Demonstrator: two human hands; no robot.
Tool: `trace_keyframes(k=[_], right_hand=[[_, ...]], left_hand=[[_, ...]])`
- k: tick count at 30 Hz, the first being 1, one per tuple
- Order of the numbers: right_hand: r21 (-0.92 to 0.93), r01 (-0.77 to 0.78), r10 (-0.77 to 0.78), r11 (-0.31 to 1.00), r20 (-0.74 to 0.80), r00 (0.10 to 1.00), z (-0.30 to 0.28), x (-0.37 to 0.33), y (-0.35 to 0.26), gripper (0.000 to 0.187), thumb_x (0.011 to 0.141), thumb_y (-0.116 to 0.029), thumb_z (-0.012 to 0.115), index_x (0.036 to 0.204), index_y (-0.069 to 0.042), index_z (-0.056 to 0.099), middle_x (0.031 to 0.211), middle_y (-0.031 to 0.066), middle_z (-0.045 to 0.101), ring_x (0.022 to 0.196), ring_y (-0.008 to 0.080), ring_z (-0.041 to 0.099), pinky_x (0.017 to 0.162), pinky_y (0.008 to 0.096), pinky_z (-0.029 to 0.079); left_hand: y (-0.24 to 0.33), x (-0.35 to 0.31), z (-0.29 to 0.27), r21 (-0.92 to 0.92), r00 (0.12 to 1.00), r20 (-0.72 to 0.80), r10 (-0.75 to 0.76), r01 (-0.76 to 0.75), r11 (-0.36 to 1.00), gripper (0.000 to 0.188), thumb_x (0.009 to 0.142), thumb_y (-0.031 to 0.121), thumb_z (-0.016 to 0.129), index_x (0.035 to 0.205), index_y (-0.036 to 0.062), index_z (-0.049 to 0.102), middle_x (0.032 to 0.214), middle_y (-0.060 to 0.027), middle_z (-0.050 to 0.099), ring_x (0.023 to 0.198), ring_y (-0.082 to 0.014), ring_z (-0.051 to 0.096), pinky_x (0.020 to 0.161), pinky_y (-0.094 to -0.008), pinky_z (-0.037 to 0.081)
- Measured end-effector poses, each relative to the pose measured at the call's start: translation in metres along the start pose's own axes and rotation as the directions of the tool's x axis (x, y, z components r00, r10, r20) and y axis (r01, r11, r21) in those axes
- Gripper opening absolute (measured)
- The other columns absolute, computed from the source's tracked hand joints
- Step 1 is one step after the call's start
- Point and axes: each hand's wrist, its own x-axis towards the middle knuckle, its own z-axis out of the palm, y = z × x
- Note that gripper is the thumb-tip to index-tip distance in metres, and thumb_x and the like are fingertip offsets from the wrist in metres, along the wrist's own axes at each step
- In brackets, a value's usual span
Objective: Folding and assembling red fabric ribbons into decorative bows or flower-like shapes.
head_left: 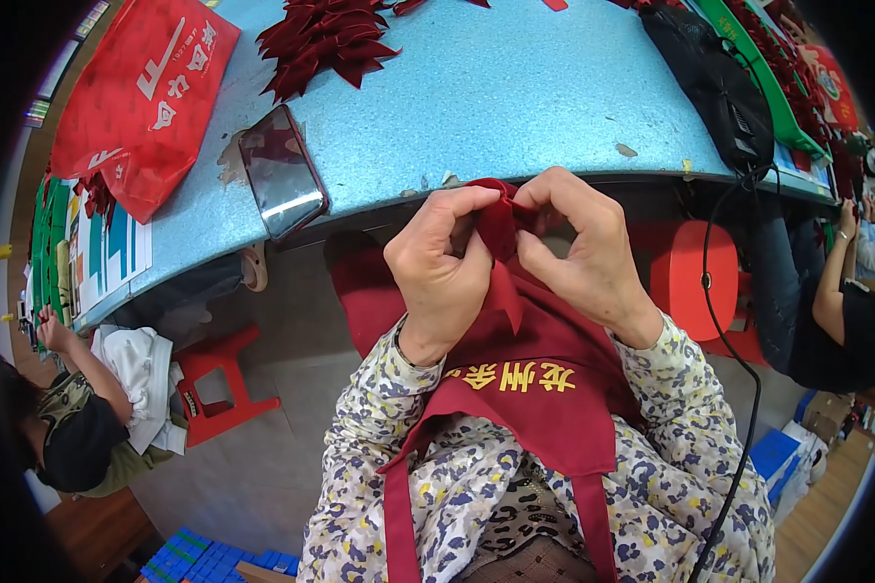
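My left hand (440,264) and my right hand (585,251) meet over my lap, just at the near edge of the blue table (496,107). Between them is a dark red velvet ribbon (497,233), folded into a loop at the top, with a pointed tail hanging down. The left thumb and fingers pinch its left side. On the other side, the right thumb and forefinger grip the fold. A dark red apron (544,408) lies under both hands. Farther back on the table sits a pile of pointed dark red ribbon pieces (326,49).
A dark-screened phone (282,175) and a red bag (136,112) lie at left. At right are a black pouch (705,87), a green tray (773,83) and a hanging black cable (715,291). Red stools (695,277) flank me; other people sit on both sides.
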Motion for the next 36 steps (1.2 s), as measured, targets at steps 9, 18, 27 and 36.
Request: trace_keyframes(k=[9,18,27,36], right_hand=[[0.014,-0.035,0.034,0.999,0.037,0.999,-0.006,0.001,0.002,0.016,0.070,0.004,0.062,0.085,0.001,0.056,0.078,0.0055,0.057,0.068,0.0127,0.055,0.063,0.0267,0.045],[-0.284,0.156,-0.203,0.946,-0.144,0.969,0.008,-0.002,0.004,0.019,0.065,0.003,0.064,0.082,0.000,0.056,0.075,0.0077,0.057,0.066,0.0208,0.056,0.061,0.0310,0.045],[-0.077,0.108,-0.112,0.991,-0.053,0.992,-0.003,-0.004,0.006,0.019,0.066,0.003,0.063,0.083,0.001,0.056,0.075,0.0077,0.056,0.070,0.0179,0.056,0.065,0.0276,0.046],[0.111,-0.079,0.073,0.991,0.059,0.996,-0.015,-0.006,0.015,0.020,0.068,0.001,0.064,0.086,0.002,0.057,0.079,0.0035,0.056,0.076,0.0122,0.053,0.072,0.0251,0.044]], left_hand=[[0.000,0.001,0.003,0.002,1.000,0.020,0.012,-0.012,1.000,0.029,0.076,-0.019,0.055,0.098,-0.0029,0.063,0.093,-0.0094,0.066,0.085,-0.0134,0.065,0.072,-0.0238,0.054],[-0.002,-0.004,0.007,-0.002,0.997,-0.034,0.071,-0.071,0.997,0.029,0.076,-0.020,0.055,0.098,-0.0030,0.063,0.093,-0.0097,0.065,0.084,-0.0134,0.065,0.071,-0.0234,0.053],[0.002,-0.006,0.008,-0.007,1.000,-0.024,0.004,-0.004,1.000,0.028,0.077,-0.019,0.055,0.098,-0.0032,0.063,0.093,-0.0094,0.065,0.083,-0.0131,0.065,0.071,-0.0234,0.054],[0.004,-0.004,0.013,0.006,0.999,0.033,-0.038,0.038,0.999,0.024,0.079,-0.017,0.056,0.098,-0.0043,0.063,0.092,-0.0085,0.066,0.082,-0.0121,0.065,0.069,-0.0231,0.054]])
